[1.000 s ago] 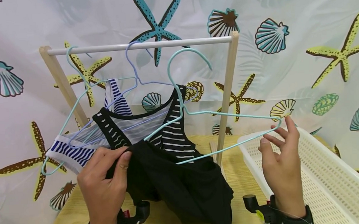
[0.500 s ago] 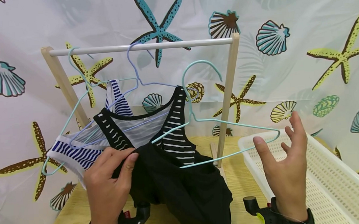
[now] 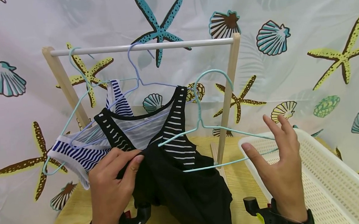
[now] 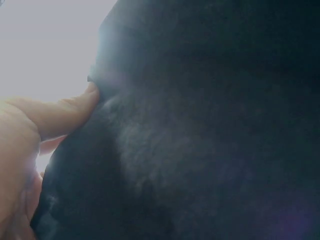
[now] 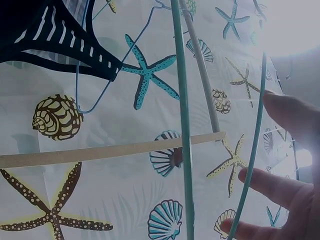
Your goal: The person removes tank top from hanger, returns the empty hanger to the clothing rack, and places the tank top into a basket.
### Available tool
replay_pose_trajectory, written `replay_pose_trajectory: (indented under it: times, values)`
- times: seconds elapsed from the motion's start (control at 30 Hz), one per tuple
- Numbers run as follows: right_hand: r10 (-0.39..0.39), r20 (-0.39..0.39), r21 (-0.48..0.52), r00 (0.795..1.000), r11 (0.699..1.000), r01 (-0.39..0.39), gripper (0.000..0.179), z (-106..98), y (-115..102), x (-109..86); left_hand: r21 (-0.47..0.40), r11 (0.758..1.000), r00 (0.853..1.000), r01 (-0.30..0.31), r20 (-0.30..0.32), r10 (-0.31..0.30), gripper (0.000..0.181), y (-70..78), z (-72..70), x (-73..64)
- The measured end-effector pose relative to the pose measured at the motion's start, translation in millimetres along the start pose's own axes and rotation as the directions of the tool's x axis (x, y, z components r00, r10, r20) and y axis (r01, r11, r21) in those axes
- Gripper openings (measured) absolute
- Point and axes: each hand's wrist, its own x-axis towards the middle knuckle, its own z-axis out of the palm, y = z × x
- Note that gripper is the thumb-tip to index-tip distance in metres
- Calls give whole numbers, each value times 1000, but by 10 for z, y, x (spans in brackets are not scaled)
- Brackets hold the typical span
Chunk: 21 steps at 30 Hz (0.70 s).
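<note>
My left hand (image 3: 113, 186) pinches the top edge of a black garment (image 3: 184, 196) between thumb and fingers. In the left wrist view the dark cloth (image 4: 200, 130) fills most of the picture, with the thumb (image 4: 65, 117) at its edge. A mint-green wire hanger (image 3: 200, 120) has its left end inside the garment, hidden by the cloth; its hook stands up, off the rail. Around the hanger's right end my right hand (image 3: 281, 174) is spread, fingers extended. From the right wrist, those fingers (image 5: 280, 187) appear right at the hanger's wire (image 5: 184, 120).
Behind stands a wooden rack with a white rail (image 3: 103, 50). On it hang a black-and-white striped top (image 3: 176, 132) on a lilac hanger (image 3: 138, 77) and a blue-striped garment (image 3: 78, 154) on a green hanger. A white perforated basket (image 3: 331, 154) sits at right on the wooden table (image 3: 66, 216).
The green hanger has shifted right and down, its hook lower than before. My left hand has moved slightly right with the cloth. My right hand's thumb and fingers have spread apart around the hanger's end.
</note>
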Motion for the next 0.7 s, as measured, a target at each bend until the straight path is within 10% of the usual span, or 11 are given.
replay_pose_trajectory:
  times: [0.7]
  values:
    - [-128, 104, -119, 986, 983, 141, 55, 90, 69, 24, -1, 999, 997, -53, 64, 53, 15, 1, -11, 16]
